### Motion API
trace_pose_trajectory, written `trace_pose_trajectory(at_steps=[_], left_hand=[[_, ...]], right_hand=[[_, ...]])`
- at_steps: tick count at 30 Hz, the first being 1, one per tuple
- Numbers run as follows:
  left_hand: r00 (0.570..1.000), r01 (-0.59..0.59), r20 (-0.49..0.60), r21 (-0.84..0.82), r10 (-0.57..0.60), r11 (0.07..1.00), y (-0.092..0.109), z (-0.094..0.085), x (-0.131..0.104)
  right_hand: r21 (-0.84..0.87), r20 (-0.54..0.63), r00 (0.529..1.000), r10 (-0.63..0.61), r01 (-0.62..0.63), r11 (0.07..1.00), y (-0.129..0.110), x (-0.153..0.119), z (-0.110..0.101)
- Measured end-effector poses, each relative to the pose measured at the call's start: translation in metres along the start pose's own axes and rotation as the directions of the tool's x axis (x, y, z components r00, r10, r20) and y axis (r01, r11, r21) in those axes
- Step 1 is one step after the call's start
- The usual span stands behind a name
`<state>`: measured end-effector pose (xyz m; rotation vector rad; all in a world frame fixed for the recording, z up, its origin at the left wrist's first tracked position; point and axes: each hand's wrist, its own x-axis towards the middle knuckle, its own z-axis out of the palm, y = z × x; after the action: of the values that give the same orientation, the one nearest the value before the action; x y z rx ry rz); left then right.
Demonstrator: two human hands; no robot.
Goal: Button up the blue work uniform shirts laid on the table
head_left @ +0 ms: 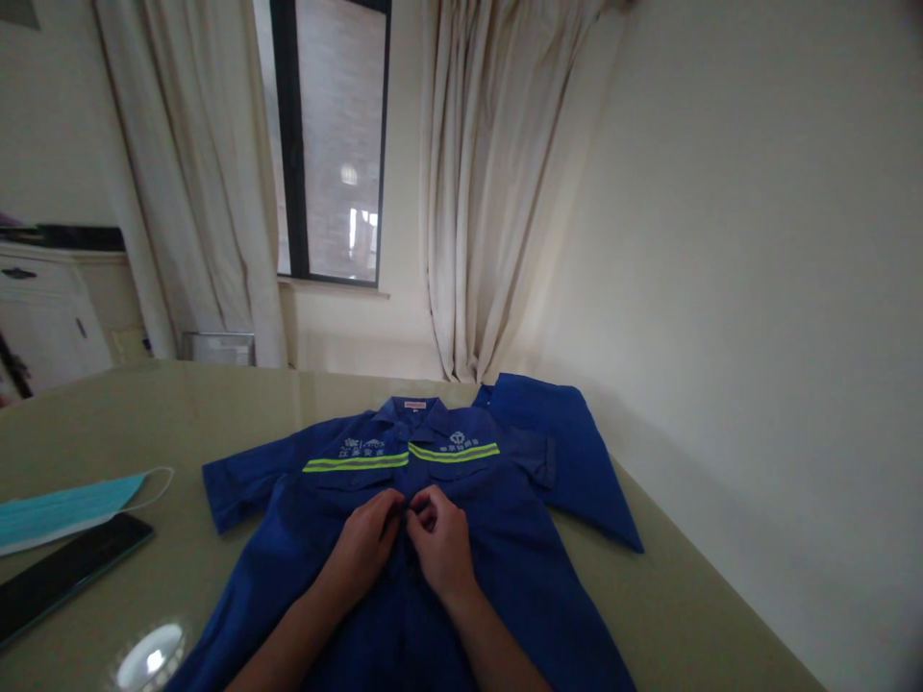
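A blue short-sleeved work shirt (505, 538) lies spread face up on the table, collar away from me. It has yellow-green reflective stripes and white lettering across the chest. At the front placket, just below the chest pockets, my left hand (371, 533) and my right hand (441, 540) meet with curled fingers. Both pinch the shirt's front edges there; any button between the fingertips is hidden. Above my hands the placket is joined up toward the collar.
A folded blue garment (577, 461) lies beyond the right sleeve, close to the wall. On the left are a light-blue face mask (64, 509) and a dark phone (68, 572). The greenish table (237, 413) reflects a lamp. Curtains (476, 192) and a window (338, 144) stand behind.
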<state>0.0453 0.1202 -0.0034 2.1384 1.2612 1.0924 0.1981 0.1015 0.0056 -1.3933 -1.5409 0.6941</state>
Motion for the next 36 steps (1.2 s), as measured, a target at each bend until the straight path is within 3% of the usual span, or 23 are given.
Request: trace_pose_trajectory(at_steps=[6, 13, 26, 36], left_hand=[[0.995, 0.102, -0.012, 0.013, -0.102, 0.995, 0.005, -0.002, 0.000], [0.992, 0.129, -0.013, -0.036, -0.129, 0.991, 0.005, -0.002, 0.001], [0.996, 0.087, 0.031, -0.061, -0.085, 0.994, 0.008, -0.007, -0.001], [0.984, 0.176, 0.011, -0.199, -0.178, 0.964, 0.003, -0.004, 0.004]], right_hand=[[-0.112, -0.015, 0.996, -0.089, 0.087, 0.990, -0.006, -0.002, -0.002], [-0.156, -0.016, 0.980, -0.197, 0.192, 0.969, -0.011, -0.005, -0.004], [-0.086, -0.009, 0.996, -0.087, 0.086, 0.993, 0.000, 0.004, -0.003], [-0.172, -0.028, 0.994, -0.108, 0.102, 0.980, -0.002, 0.000, -0.002]])
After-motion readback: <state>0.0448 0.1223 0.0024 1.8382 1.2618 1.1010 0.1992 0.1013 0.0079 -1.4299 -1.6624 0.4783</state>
